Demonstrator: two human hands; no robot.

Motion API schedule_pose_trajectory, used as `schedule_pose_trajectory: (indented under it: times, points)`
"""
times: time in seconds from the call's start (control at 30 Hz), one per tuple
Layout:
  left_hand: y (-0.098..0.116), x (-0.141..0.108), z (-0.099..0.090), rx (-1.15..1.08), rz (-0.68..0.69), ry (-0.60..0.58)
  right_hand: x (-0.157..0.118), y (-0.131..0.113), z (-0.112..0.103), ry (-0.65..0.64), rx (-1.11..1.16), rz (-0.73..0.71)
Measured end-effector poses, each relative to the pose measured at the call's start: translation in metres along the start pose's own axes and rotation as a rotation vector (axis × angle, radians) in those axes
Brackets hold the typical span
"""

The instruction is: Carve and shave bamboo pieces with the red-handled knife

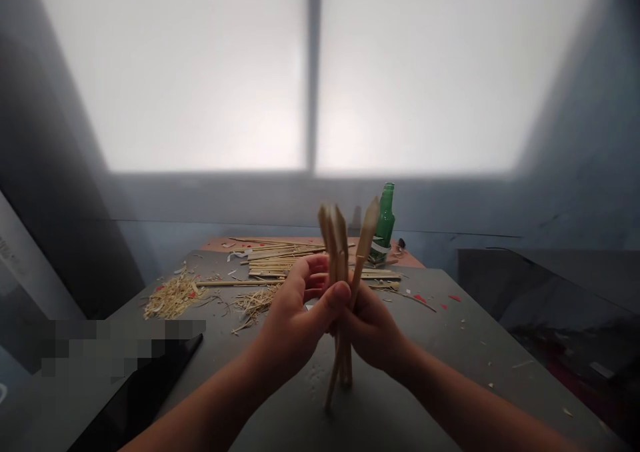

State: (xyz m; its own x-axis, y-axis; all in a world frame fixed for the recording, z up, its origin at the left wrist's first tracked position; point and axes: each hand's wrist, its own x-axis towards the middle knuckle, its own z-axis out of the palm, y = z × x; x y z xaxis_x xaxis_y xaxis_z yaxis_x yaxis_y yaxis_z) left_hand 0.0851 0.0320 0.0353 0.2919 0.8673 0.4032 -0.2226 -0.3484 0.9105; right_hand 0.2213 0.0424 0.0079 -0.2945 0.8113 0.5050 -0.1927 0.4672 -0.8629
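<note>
Bundle of pointed sticks (340,259) is approx. upright over the grey table (450,325), pinched loosely by L hand (303,312), R hand (370,322) closed round it, w/ shavings (175,295), more sticks (273,265) & green bottle (385,222) beyond.

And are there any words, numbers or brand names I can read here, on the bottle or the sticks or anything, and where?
None can be read.
Pale panel at the left: faint marks, too blurred to read.
White curve at the left edge: cut off, so I can't tell if it's a letter.
Green bottle: no readable label.
Upright sticks: no readable writing.
</note>
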Motion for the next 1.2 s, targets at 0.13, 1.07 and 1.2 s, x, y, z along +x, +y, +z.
schedule_pose_trajectory:
  times: [0.13,1.07,1.2]
  points:
    - [0.002,0.003,0.01,-0.028,0.01,0.033,-0.005,0.01,0.008,-0.083,-0.038,0.026]
    - [0.023,0.026,-0.012,-0.019,-0.171,-0.394,-0.009,-0.004,0.014,-0.158,0.047,0.26]
    - [0.021,0.026,-0.007,-0.017,-0.228,-0.393,-0.011,-0.007,0.014,-0.215,0.034,0.35]
